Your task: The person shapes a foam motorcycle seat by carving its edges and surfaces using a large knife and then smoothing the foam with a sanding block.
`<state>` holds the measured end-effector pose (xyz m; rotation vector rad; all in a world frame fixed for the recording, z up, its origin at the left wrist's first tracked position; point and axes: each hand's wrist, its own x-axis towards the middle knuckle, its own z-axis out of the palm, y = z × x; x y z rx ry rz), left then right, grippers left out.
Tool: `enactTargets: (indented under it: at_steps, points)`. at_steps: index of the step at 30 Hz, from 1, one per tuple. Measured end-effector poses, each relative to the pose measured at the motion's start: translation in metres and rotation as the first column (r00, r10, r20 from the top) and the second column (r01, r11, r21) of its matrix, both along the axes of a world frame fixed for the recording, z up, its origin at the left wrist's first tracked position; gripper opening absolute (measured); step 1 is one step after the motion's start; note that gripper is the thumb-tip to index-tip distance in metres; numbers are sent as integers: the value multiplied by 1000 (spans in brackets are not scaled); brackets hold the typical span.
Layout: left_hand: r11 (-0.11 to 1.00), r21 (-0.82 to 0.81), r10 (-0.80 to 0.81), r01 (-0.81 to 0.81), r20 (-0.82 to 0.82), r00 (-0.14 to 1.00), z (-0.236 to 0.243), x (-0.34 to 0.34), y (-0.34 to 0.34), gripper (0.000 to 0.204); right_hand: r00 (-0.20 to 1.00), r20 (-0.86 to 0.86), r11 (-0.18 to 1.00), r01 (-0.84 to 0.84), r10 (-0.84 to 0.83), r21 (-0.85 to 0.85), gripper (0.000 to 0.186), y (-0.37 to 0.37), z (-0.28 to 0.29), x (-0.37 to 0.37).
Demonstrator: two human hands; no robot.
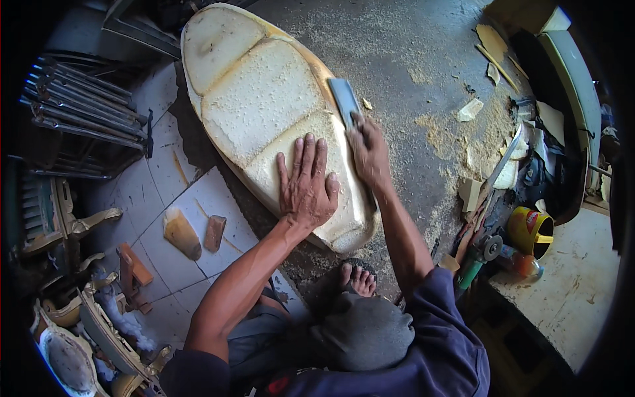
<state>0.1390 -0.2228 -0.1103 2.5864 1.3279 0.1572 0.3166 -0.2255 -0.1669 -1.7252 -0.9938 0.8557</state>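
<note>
A long, cream-coloured foam seat pad [264,92], shaped like a motorcycle seat with raised sections, lies slantwise before me, dusted with crumbs. My left hand [307,175] rests flat on its nearer section with the fingers spread. Along the pad's right edge, my right hand [370,149] is closed round the lower end of a flat, blue-grey, blade-like tool [343,99]. The tool's broad part lies against the side of the foam, pointing away from me. The fingers hide its handle, and slight blur keeps its exact kind unclear.
Foam crumbs litter the dark floor [397,40]. At right are scraps, a green angle grinder [477,261], a yellow can [529,229] and a pale board [555,284]. Stacked metal frames [86,109] stand left. A foam offcut [182,233] and brown block [214,233] lie on white tiles.
</note>
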Motion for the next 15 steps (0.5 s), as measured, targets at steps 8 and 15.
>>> enactTargets:
  at_steps: [8,15]
  points:
    - [999,35,-3,3,15,1000,5,10,-3,71,992,-82,995,98,-98,-4,44,-57,24,-5]
    - [998,57,21,-21,4,1000,0,1,4,70,998,-55,1000,2,-2,1,42,-124,32,-42]
